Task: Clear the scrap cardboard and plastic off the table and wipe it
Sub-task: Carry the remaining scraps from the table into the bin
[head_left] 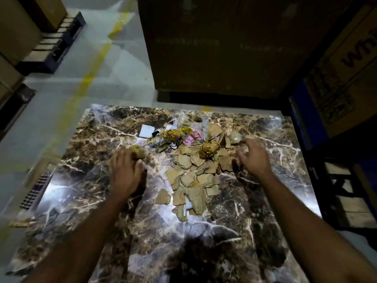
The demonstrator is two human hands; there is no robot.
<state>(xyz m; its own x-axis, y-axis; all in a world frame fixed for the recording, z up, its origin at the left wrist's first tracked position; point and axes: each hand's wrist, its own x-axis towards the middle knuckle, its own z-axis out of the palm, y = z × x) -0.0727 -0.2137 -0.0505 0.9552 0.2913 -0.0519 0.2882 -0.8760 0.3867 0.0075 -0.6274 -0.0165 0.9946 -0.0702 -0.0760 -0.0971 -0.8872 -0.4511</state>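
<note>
Marbled table [81,201]: cardboard scraps [191,178] heaped centrally; white card [146,130] at 11 o'clock; carton [214,48] beyond. Brown wad [137,152] touched by left hand [124,170], grip unclear; right hand [255,156] spread, nothing held.

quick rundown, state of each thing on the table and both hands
left hand: on the table, fingertips touching a brown wad
right hand: fingers loosely curled, holding nothing visible
cardboard scraps: torn, heaped mid-table
tape balls: crumpled, lying in the pile
clear plastic: crumpled at the far side
white card: flat, beside the pile
marble table: still littered, not cleared
</note>
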